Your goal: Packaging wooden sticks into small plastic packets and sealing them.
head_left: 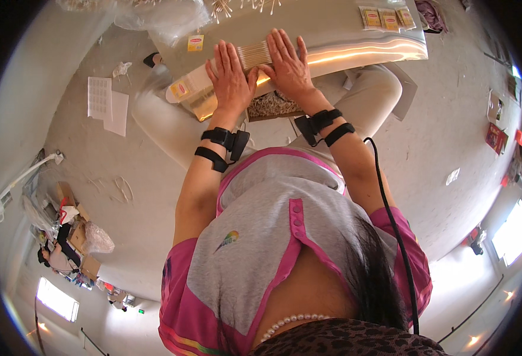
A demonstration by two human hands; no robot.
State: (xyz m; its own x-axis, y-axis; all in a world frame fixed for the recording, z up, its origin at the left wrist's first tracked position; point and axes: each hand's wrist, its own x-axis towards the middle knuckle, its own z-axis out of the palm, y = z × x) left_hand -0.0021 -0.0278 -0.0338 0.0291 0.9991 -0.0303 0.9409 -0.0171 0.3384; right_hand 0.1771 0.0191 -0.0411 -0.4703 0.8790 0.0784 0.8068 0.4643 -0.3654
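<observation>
A flat row of cotton swabs lies side by side on the table's near part, between my two hands. My left hand rests flat at its left end, fingers stretched out. My right hand lies flat at the right end, fingers pointing away from me and thumb reaching toward the left thumb. Under and left of my left hand stretches a clear plastic sleeve with a yellow-and-white label at its left end. Whether the swabs are inside the sleeve, I cannot tell.
Beyond my left hand lies a small yellow card. Several yellow-labelled packs sit at the far right. Loose swabs and a clear plastic bag are at the back. Below the table edge stands a box of swabs. Papers lie on the floor.
</observation>
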